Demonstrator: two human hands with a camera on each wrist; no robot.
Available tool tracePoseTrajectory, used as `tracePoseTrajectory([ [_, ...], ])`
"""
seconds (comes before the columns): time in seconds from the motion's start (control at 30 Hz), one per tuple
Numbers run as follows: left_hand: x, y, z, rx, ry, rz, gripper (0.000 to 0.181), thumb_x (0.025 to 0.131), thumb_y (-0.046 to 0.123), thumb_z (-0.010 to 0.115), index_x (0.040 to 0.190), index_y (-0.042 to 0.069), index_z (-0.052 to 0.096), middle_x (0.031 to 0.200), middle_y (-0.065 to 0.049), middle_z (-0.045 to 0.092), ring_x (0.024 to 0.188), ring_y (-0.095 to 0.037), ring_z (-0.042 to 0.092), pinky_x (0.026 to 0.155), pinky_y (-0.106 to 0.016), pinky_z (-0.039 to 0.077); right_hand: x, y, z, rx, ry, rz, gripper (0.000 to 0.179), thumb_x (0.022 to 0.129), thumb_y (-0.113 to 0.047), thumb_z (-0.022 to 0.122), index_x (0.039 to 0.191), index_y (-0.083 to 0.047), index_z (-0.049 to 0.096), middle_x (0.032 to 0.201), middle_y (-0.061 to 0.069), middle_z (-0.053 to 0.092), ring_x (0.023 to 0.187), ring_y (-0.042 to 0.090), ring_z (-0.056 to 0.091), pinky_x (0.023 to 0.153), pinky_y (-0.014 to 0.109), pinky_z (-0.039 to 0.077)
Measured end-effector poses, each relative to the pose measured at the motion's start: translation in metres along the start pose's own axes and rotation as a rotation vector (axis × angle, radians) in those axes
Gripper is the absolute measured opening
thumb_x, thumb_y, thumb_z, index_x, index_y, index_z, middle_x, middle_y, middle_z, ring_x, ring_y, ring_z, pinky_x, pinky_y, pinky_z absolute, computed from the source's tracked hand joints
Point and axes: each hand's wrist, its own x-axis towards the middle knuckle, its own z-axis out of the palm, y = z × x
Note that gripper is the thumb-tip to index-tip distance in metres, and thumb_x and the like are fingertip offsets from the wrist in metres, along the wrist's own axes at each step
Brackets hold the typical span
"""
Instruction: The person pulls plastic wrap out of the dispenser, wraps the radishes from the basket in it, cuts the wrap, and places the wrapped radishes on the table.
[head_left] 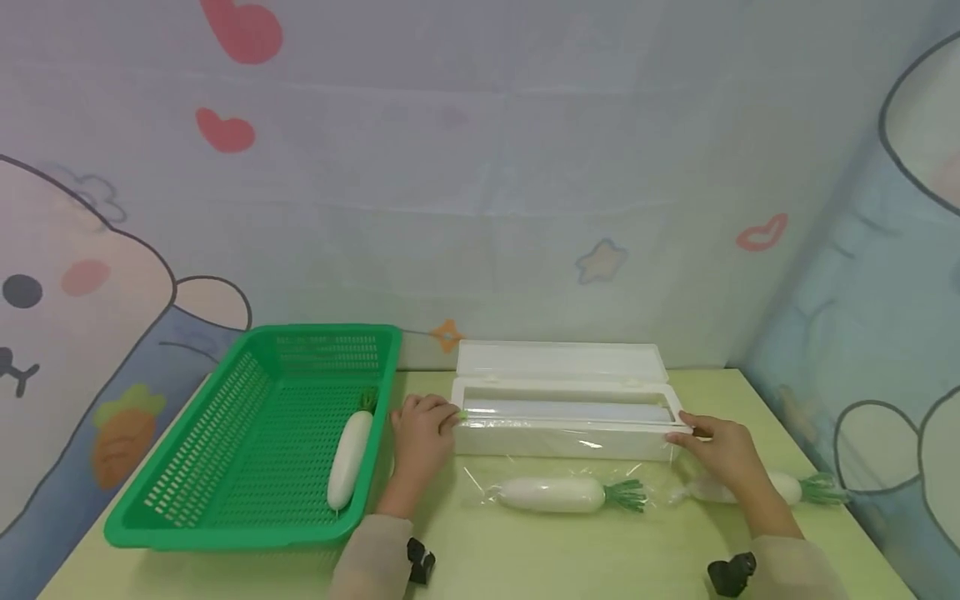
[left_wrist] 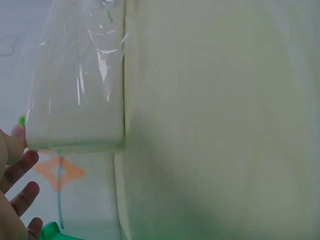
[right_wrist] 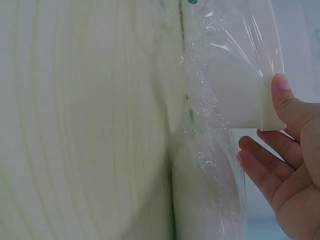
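A white cling film dispenser stands on the table with its lid raised and a roll inside. Clear cling film drapes over its front. My left hand is at the dispenser's left end, thumb beside a small green tab, seeming to pinch the film's edge. At the right end my right hand pinches the film at the corner; creases run to the thumb. A wrapped white radish with green tops lies in front. Another wrapped radish lies partly behind the right forearm.
On the left stands a green plastic basket holding one unwrapped white radish. A cartoon-printed cloth hangs behind the pale yellow table. Black wrist devices sit by both sleeves.
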Motion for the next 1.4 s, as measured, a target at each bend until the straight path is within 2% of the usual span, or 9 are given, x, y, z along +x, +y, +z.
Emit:
tracePoseTrajectory([
  [0.23,-0.005,0.006,0.003,-0.127,-0.042,-0.125,0.018,0.086,0.009,0.07,0.102,0.004,0.074,0.097,-0.01,0.067,0.094,-0.031,0.055,0.078,-0.05,0.038,0.002,0.006,-0.008,-0.011,-0.089,-0.025,0.068,0.09,-0.043,0.065,0.137,0.003,0.049,0.135,0.029,0.05,0.117,0.046,0.053,0.093,0.057,0.045],
  [0.4,-0.009,0.008,0.004,-0.349,-0.063,-0.342,0.033,0.091,0.009,0.063,0.122,-0.002,0.062,0.105,-0.014,0.062,0.095,-0.029,0.053,0.081,-0.045,0.041,0.001,0.004,-0.014,0.0,-0.136,-0.038,0.07,0.09,-0.042,0.064,0.14,0.004,0.045,0.135,0.031,0.049,0.116,0.046,0.054,0.09,0.057,0.046],
  [0.5,-0.014,0.009,0.0,-0.467,-0.052,-0.503,0.029,0.094,0.012,0.058,0.118,-0.004,0.059,0.102,-0.015,0.061,0.09,-0.026,0.053,0.077,-0.036,0.044,-0.002,0.0,-0.013,0.005,-0.126,-0.023,0.068,0.094,-0.041,0.06,0.14,0.006,0.042,0.132,0.032,0.05,0.113,0.047,0.054,0.088,0.057,0.046],
  [0.57,-0.015,0.011,-0.004,-0.523,-0.061,-0.597,0.024,0.096,0.015,0.056,0.109,-0.004,0.06,0.098,-0.015,0.061,0.086,-0.025,0.053,0.072,-0.033,0.044,-0.005,-0.003,-0.012,-0.002,-0.074,0.012,0.064,0.096,-0.041,0.056,0.136,0.007,0.044,0.127,0.032,0.054,0.11,0.046,0.056,0.087,0.056,0.047],
  [0.67,-0.017,0.014,-0.007,-0.565,-0.116,-0.689,0.029,0.097,0.021,0.054,0.096,-0.006,0.064,0.093,-0.017,0.064,0.083,-0.024,0.054,0.068,-0.032,0.044,-0.011,-0.008,-0.01,-0.002,0.004,0.089,0.06,0.098,-0.044,0.052,0.125,0.01,0.051,0.113,0.029,0.06,0.102,0.042,0.058,0.084,0.053,0.048],
  [0.87,-0.02,0.016,-0.007,-0.671,-0.216,-0.775,0.035,0.094,0.027,0.061,0.092,-0.006,0.072,0.096,-0.016,0.071,0.089,-0.022,0.059,0.075,-0.034,0.046,-0.018,-0.023,0.0,0.093,0.047,0.184,0.057,0.095,-0.045,0.057,0.113,0.01,0.055,0.102,0.026,0.065,0.085,0.031,0.065,0.079,0.046,0.05],
  [1.1,-0.021,0.019,0.003,-0.82,-0.202,-0.869,0.033,0.086,0.029,0.072,0.093,-0.004,0.072,0.08,-0.002,0.071,0.079,-0.017,0.055,0.073,-0.031,0.042,-0.014,-0.03,0.011,0.193,0.088,0.239,0.051,0.091,-0.038,0.065,0.113,0.007,0.057,0.106,0.026,0.066,0.08,0.022,0.067,0.07,0.031,0.05],
  [1.27,-0.02,0.025,0.007,-0.872,-0.159,-0.854,0.027,0.085,0.021,0.072,0.09,-0.006,0.071,0.07,0.004,0.067,0.073,-0.016,0.053,0.073,-0.031,0.041,-0.011,-0.032,0.013,0.221,0.11,0.232,0.047,0.09,-0.03,0.068,0.116,0.009,0.059,0.101,0.021,0.067,0.083,0.017,0.061,0.067,0.024,0.047],
  [1.4,-0.017,0.028,0.006,-0.899,-0.142,-0.819,0.021,0.087,0.012,0.069,0.091,-0.009,0.07,0.068,0.004,0.063,0.072,-0.016,0.052,0.073,-0.031,0.042,-0.009,-0.034,0.013,0.191,0.109,0.169,0.041,0.092,-0.022,0.066,0.118,0.01,0.061,0.1,0.019,0.068,0.085,0.015,0.058,0.067,0.022,0.046],
])
